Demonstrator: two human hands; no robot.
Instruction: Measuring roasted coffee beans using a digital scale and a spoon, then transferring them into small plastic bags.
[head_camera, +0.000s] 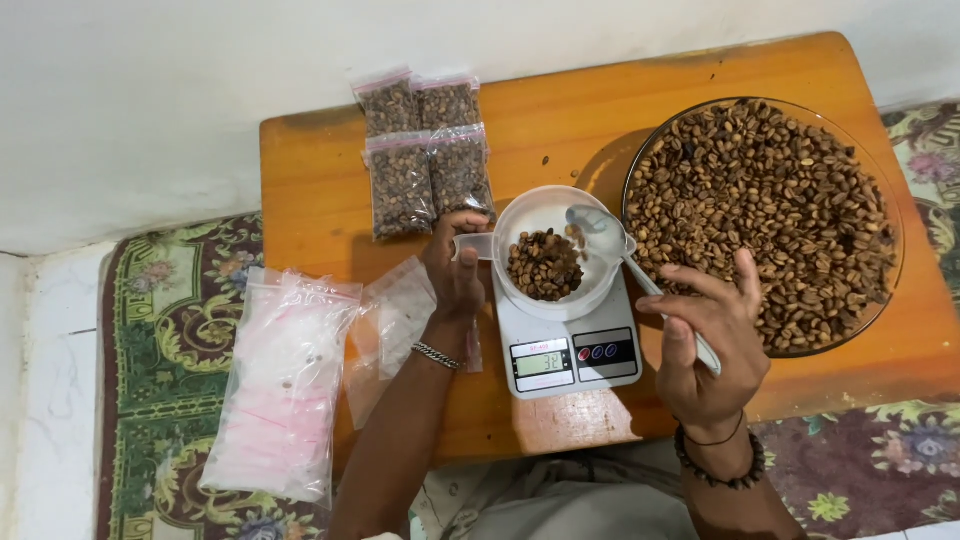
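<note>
A white measuring cup (520, 216) with brown beans (544, 264) in its bottom stands on a small white digital scale (568, 345). My left hand (455, 268) grips the cup's handle at its left side. My right hand (708, 342) holds a metal spoon (612, 240), whose bowl is tilted over the cup with a few beans falling from it. To the right, a large glass bowl (893, 262) is full of the same brown beans.
All of this rests on a low orange wooden table (560, 120). Several sealed bags of beans (425, 150) lie at its back left. Empty clear zip bags (395, 320) lie by my left arm, and a pack of them (282, 385) sits on the patterned carpet (170, 330).
</note>
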